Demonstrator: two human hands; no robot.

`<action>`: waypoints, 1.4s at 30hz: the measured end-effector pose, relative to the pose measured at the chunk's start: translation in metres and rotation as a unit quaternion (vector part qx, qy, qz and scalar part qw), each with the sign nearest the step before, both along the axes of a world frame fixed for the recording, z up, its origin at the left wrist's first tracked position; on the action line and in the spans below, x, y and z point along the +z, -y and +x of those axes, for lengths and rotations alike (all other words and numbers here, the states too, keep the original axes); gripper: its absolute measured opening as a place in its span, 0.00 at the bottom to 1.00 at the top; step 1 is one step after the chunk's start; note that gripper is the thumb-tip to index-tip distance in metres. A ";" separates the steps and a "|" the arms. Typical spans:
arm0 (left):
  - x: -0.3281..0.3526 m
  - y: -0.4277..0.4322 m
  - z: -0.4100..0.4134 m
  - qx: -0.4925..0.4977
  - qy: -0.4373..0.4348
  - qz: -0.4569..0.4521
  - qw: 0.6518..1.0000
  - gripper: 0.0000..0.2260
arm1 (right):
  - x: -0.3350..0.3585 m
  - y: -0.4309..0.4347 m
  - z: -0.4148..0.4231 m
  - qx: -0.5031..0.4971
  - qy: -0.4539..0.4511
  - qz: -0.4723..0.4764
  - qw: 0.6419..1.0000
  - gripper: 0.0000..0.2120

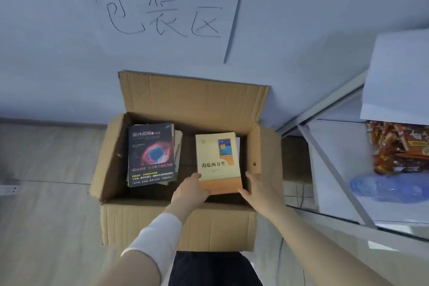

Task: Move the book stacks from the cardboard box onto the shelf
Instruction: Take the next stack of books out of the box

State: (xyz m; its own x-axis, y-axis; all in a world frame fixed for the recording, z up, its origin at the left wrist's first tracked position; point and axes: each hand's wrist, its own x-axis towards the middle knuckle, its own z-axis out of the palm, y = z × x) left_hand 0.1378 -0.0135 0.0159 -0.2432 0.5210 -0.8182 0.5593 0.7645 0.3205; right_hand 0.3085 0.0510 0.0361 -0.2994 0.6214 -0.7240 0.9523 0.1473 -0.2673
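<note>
Cream-covered paperback stack [218, 160] sits in right half of open brown cardboard box [178, 225], beside dark-covered book stack [152, 158]. left hand [190, 190] grips its near-left corner; right hand [257, 190] lies flat against its right side. Probably heavy with slick covers: clamp both sides low.

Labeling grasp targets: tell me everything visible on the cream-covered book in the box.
The cream-covered book lies flat, face up, on the right side inside the cardboard box. Paperback: pale cover, black Chinese title, small blue picture upper right, orange band along the near edge. The left hand grips its near left corner; the right hand touches its near right corner with straight fingers.
</note>
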 end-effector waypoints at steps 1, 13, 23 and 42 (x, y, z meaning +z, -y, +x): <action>-0.023 -0.006 0.000 0.022 0.014 -0.004 1.000 0.30 | -0.023 -0.009 -0.006 -0.022 -0.017 -0.013 1.000 0.29; -0.238 -0.041 -0.025 0.220 0.124 -0.053 0.966 0.31 | -0.250 -0.104 -0.047 -0.267 -0.087 0.002 0.960 0.29; -0.241 -0.044 -0.032 0.281 0.130 -0.050 0.949 0.32 | -0.265 -0.115 -0.040 -0.415 -0.153 -0.131 0.887 0.17; -0.142 -0.033 -0.048 0.337 0.208 0.051 0.917 0.24 | -0.144 -0.114 -0.024 -0.422 -0.226 -0.205 0.854 0.20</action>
